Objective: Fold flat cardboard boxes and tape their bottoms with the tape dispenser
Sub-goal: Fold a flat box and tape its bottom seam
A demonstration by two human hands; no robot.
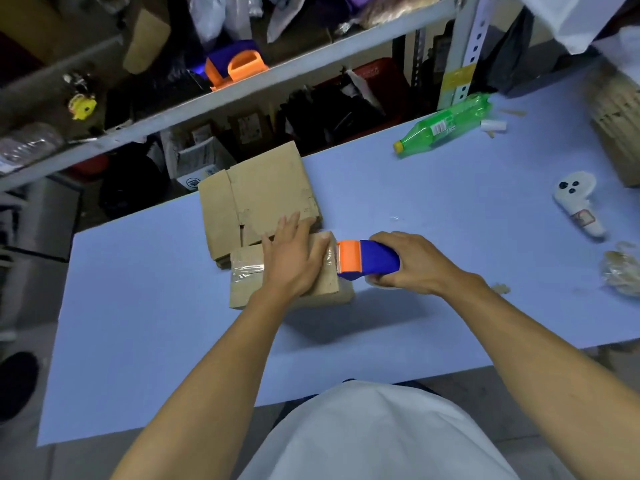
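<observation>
Tape dispenser (367, 260) meets the right edge of a folded cardboard box (287, 277) on the blue table (450, 202).

The right hand (408, 263) grips the dispenser; the left hand (292, 254), fingers straight, presses the box top. The tape apparently runs left-right, so the cut falls at the right hand's side.

On the table (138, 341), my left hand (291, 261) lies flat on the box (249, 285). The flat boxes (256, 199) sit just behind it. My right hand (405, 263) holds the tape dispenser (367, 259) against its right edge. A bottle (443, 124) lies far right, behind.
</observation>
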